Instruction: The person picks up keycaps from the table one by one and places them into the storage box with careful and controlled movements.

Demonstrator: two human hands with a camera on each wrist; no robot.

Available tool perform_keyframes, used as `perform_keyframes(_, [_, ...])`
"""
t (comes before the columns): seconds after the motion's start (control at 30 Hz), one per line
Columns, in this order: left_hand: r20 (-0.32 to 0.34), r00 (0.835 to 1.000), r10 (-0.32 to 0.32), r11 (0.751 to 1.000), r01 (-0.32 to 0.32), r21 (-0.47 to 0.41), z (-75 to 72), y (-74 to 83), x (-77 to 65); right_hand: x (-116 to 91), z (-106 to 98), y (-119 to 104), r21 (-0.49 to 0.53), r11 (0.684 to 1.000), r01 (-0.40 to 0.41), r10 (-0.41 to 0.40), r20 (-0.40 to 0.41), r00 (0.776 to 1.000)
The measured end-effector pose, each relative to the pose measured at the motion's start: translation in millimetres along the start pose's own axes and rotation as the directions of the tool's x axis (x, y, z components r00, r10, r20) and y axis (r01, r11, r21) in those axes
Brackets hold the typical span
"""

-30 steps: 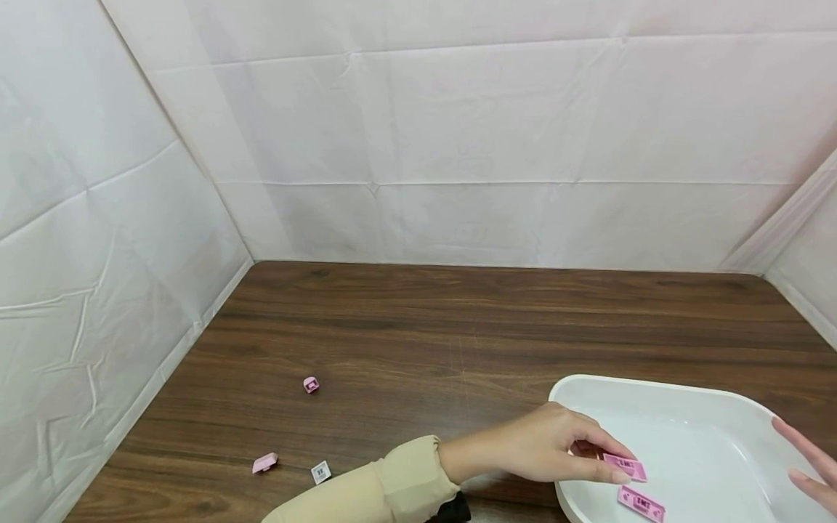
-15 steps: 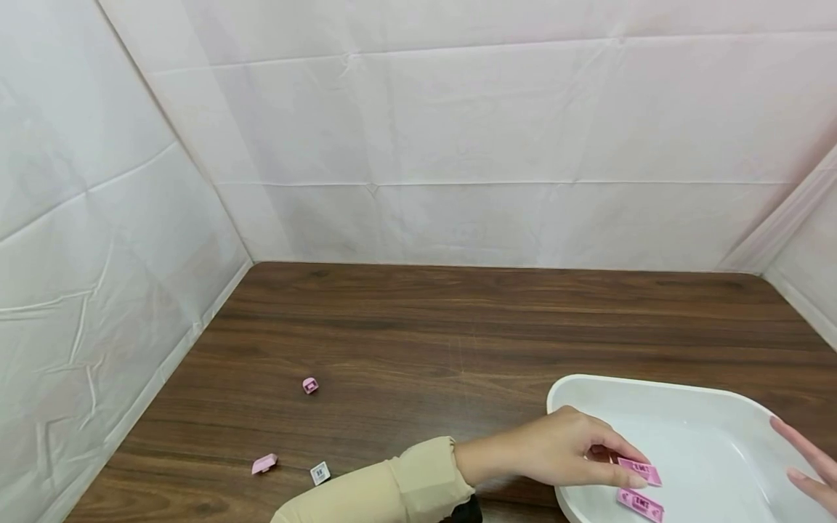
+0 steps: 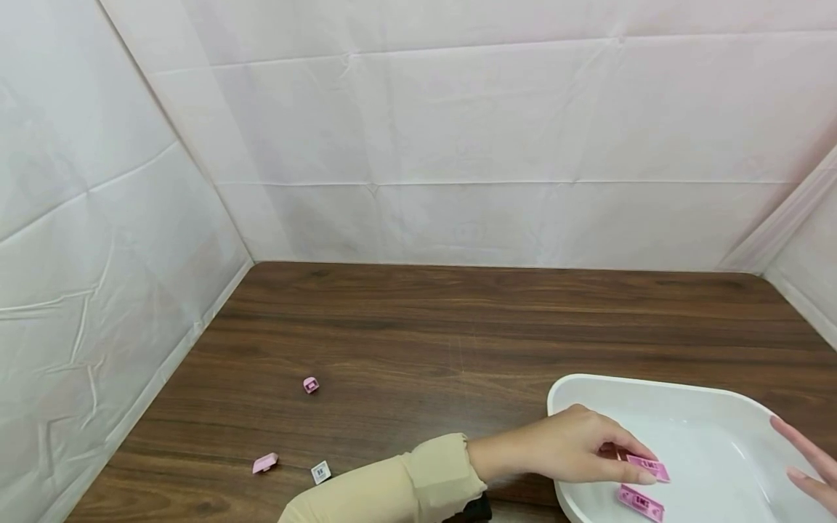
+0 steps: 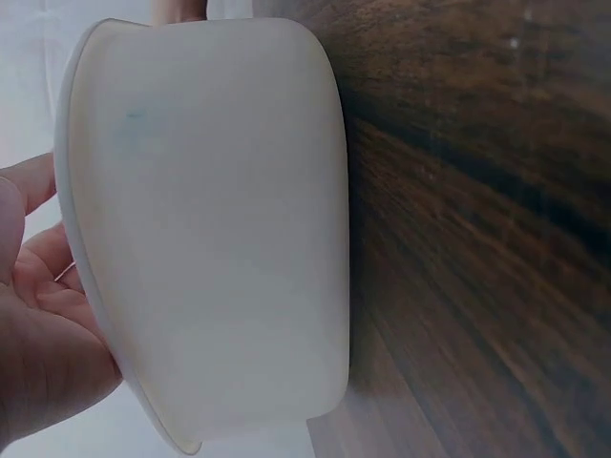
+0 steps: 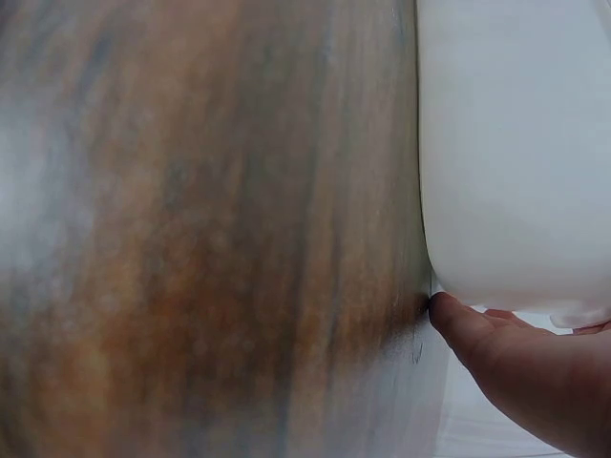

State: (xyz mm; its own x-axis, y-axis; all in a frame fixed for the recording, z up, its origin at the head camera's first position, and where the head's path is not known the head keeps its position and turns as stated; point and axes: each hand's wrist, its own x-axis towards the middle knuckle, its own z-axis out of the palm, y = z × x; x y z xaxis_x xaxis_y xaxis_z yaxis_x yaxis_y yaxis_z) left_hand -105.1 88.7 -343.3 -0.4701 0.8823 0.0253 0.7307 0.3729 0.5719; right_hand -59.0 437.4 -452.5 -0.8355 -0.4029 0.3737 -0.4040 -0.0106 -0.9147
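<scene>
My left hand [image 3: 575, 444] reaches over the near-left rim of a white basin [image 3: 660, 384], thumb and fingers pinching a small flat pink rectangular piece [image 3: 654, 471] with dark markings. Just below it, a similar pink piece [image 3: 641, 503] lies inside the basin. In the left wrist view, the basin's pale outer wall [image 4: 210, 219] hides what that hand holds. At the right edge of the head view, my right hand [image 3: 814, 465] shows only straight fingers, overlapping the basin's right side. The right wrist view has the right thumb [image 5: 463, 324] low beside the basin's outer corner.
On the dark wooden table [image 3: 418, 327], to the left, lie a small rounded pink piece [image 3: 310, 385], a pink slanted piece [image 3: 265, 463] and a small white square piece [image 3: 320, 472]. White cloth walls [image 3: 458, 145] enclose the table at the back and sides.
My left hand has slid a little to the right, carrying the pinched pink piece farther over the basin. The right hand and the other pieces look the same.
</scene>
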Motion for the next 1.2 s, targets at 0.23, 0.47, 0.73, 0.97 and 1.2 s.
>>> perform_keyframes(0.23, [0.019, 1.000, -0.015, 0.999, 0.014, 0.037, 2.3, 3.1, 6.6, -4, -8, 5, -0.021, 1.000, -0.016, 0.016, 0.020, 1.000])
perform_keyframes(0.47, [0.025, 0.999, -0.021, 0.997, 0.019, 0.079, 4.7, 4.6, 11.6, -3, -6, 2, 0.034, 0.999, -0.027, 0.026, 0.030, 0.999])
perform_keyframes(0.73, [0.037, 0.999, -0.013, 0.992, 0.009, 0.125, 6.5, 6.1, 16.9, 2, 4, -4, -0.041, 0.999, 0.025, -0.026, -0.028, 0.999])
perform_keyframes(0.97, [0.056, 0.998, -0.038, 0.992, 0.030, 0.124, 8.7, 7.1, 22.8, 2, 7, -7, -0.092, 0.996, 0.022, -0.025, -0.037, 0.999])
perform_keyframes(1.2, [0.066, 0.996, -0.061, 0.989, 0.051, 0.142, 10.9, 6.4, 28.9, 3, 7, -7, 0.034, 0.999, 0.020, -0.019, -0.018, 1.000])
